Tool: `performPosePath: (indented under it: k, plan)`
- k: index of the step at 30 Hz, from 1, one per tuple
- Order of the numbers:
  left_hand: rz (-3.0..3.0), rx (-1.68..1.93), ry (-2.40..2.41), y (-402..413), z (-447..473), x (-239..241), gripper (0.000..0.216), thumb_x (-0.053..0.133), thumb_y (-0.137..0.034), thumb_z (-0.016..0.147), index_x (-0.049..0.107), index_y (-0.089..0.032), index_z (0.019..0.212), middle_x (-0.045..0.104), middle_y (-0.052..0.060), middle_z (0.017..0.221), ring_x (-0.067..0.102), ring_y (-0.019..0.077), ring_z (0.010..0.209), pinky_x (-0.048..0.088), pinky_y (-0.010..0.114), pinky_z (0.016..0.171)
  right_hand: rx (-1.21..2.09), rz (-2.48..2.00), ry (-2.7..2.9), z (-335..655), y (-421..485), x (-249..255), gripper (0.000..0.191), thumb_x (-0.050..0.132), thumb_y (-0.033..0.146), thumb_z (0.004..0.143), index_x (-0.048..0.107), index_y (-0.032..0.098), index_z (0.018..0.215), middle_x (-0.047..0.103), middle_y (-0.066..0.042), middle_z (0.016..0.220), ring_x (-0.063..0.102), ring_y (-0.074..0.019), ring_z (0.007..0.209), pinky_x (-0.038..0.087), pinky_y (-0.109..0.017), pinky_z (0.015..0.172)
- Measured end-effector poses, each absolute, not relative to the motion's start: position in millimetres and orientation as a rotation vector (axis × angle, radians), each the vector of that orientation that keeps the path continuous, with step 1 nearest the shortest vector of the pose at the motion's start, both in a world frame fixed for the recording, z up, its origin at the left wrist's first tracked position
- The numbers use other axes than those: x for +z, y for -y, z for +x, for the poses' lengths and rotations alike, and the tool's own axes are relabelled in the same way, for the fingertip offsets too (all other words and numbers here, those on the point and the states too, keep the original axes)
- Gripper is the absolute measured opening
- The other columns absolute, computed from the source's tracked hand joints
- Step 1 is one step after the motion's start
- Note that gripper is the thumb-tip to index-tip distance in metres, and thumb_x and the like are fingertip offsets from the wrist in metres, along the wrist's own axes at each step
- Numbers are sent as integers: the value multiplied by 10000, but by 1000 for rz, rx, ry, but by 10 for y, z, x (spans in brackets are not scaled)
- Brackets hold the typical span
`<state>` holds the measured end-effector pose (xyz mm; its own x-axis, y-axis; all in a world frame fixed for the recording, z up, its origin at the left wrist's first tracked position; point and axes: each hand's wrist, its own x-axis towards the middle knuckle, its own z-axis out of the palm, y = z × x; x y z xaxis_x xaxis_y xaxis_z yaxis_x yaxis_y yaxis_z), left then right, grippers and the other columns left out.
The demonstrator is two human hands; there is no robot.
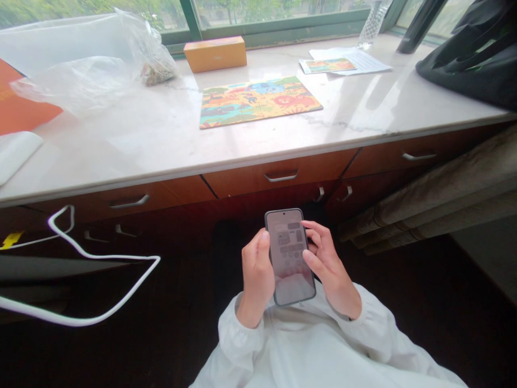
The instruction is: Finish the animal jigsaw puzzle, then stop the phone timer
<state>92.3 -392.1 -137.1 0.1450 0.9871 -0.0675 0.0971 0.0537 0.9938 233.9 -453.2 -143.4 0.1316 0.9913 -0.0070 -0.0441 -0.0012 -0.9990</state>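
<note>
A smartphone (290, 258) with a lit grey screen is held upright in front of my lap, below the counter edge. My left hand (255, 277) wraps its left side, thumb on the bezel. My right hand (329, 269) grips the right side, with its thumb resting on the screen. Both wrists end in white sleeves (307, 345). On the pale stone counter (161, 140) above lies a colourful animal jigsaw board (258, 101), flat and apart from both hands.
An orange box (215, 53), clear plastic bags (84, 64), an orange sheet (20, 102), papers (343, 62), a glass bottle (371, 24) and a black bag (472, 54) sit on the counter. Wooden drawers (278, 175) run beneath. A white cable (92, 258) loops at left.
</note>
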Motion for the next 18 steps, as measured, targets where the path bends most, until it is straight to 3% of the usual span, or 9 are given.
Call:
performPosePath:
  k: [6,18]
  plan:
    - [1324,1010,-1201,3921,916,-1379,404,395,-446,1011,605,-168,807,585,5,720,487,135,663,389,227,600,1136,-1229,1082,2255,4546,-1465,645,600,354,932,252,375,1474,481,-86,1378,606,-233,1129,574,-391,886]
    - [1353,968,-1256,3923,914,-1363,430,376,-472,1013,596,-176,793,589,3,704,489,137,637,365,229,572,1021,-1350,1248,2220,4528,-1524,895,754,295,801,211,307,1512,432,-130,1454,551,-278,1233,483,-479,1052]
